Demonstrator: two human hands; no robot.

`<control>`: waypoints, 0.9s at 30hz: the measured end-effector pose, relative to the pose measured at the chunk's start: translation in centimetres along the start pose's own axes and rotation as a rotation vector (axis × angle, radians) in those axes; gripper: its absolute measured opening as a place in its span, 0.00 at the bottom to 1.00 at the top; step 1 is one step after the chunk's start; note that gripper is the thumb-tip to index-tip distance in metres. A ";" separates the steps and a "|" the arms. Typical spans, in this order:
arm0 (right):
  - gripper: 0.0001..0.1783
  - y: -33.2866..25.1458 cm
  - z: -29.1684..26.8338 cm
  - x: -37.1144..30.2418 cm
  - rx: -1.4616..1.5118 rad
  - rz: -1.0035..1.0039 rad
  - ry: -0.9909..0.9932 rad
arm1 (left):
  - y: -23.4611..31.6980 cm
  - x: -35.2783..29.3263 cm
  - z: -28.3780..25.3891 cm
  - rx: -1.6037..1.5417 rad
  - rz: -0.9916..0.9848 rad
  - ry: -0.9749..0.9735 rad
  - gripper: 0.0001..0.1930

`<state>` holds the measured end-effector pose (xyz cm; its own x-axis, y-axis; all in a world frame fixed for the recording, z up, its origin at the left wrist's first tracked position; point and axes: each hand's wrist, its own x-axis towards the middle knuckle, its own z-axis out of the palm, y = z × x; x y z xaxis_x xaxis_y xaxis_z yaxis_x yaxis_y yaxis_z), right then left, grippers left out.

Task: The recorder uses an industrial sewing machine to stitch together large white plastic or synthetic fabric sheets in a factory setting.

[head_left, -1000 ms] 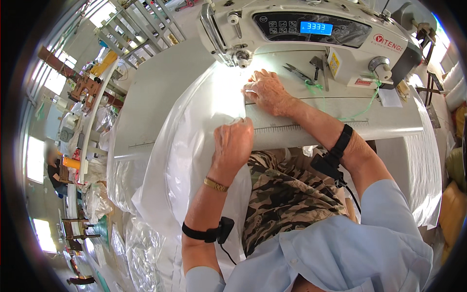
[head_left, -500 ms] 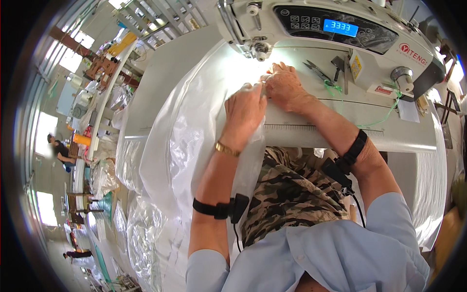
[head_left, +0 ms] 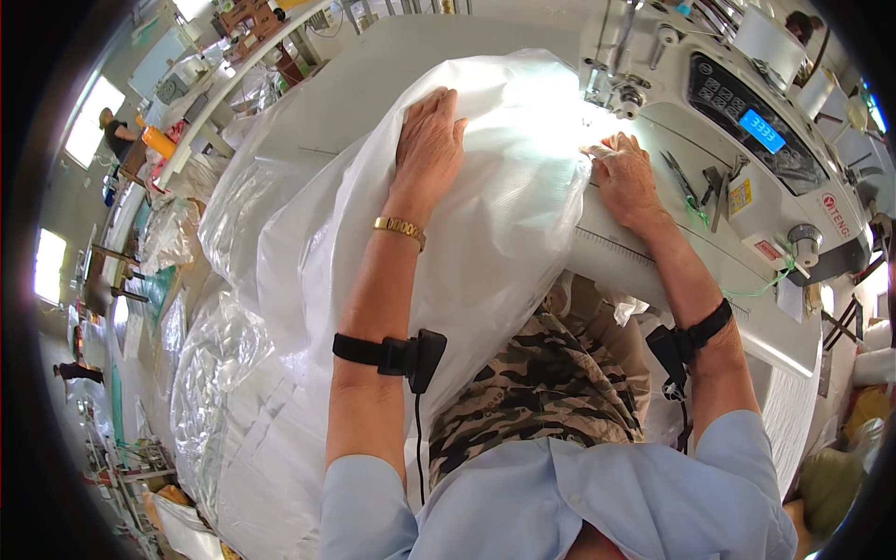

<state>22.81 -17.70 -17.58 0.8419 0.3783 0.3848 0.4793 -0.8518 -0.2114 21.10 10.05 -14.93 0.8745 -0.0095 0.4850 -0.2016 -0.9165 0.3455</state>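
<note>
A broad white plastic woven sheet [head_left: 485,205] covers the left part of the sewing table and hangs down over its near side. My left hand [head_left: 429,154] lies flat on the sheet's raised left part, its fingers stretched forward. My right hand [head_left: 627,182] is at the sheet's right edge, just on the near side of the sewing machine's [head_left: 623,93] needle area, with thumb and fingers pinched on that edge. Bright lamp light washes out the cloth under the needle, so the stitching spot cannot be made out.
Scissors [head_left: 678,175] and a small dark-headed tool [head_left: 713,185] lie on the table right of my right hand. Green thread [head_left: 754,292] trails from the machine. Crumpled clear plastic [head_left: 210,373] is heaped at the left. Other people are far off at the left.
My left hand has left its place beside the right one and moved left and forward onto the sheet. The sheet now spreads wider and bulges up. The view has swung left.
</note>
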 end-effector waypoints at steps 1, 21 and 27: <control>0.14 0.0 -0.1 0.0 -0.010 -0.005 -0.012 | -0.3 0.1 0.3 -0.012 -0.011 0.000 0.23; 0.16 -0.3 -1.1 0.0 -0.007 -0.089 0.013 | -1.1 -1.0 3.2 -0.107 0.045 0.096 0.23; 0.15 -0.7 -1.9 -0.3 0.013 -0.084 -0.053 | -0.5 -1.6 2.3 -0.158 0.036 0.025 0.19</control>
<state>21.74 -17.96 -15.86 0.8104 0.4671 0.3535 0.5516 -0.8117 -0.1919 20.77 9.59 -17.71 0.8546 -0.0292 0.5184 -0.3009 -0.8416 0.4485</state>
